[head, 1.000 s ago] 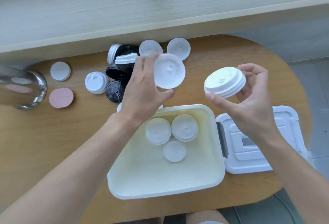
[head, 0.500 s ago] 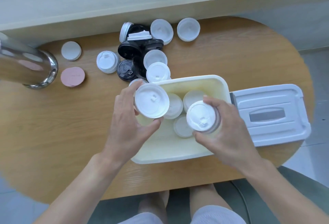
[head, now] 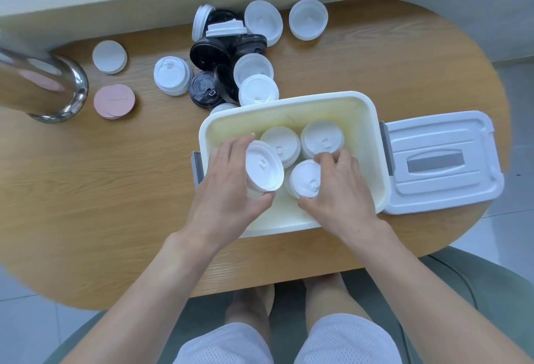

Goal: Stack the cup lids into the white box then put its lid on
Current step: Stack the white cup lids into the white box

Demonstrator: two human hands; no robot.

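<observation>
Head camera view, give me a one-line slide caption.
Both hands lower white cup lids into the open white box; its lid waits alongside.

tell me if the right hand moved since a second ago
Yes. The right hand was up over the table beside the box lid, holding lids; now it has come down inside the white box, pinching a white lid stack.

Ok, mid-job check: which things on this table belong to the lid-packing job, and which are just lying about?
Job:
- white box, stacks already inside
- box lid, off, beside it
- white lid stack held by left hand
- white lid stack held by right hand
- loose lids behind the box

Lying about:
- metal cup
- pink discs
- white disc
</observation>
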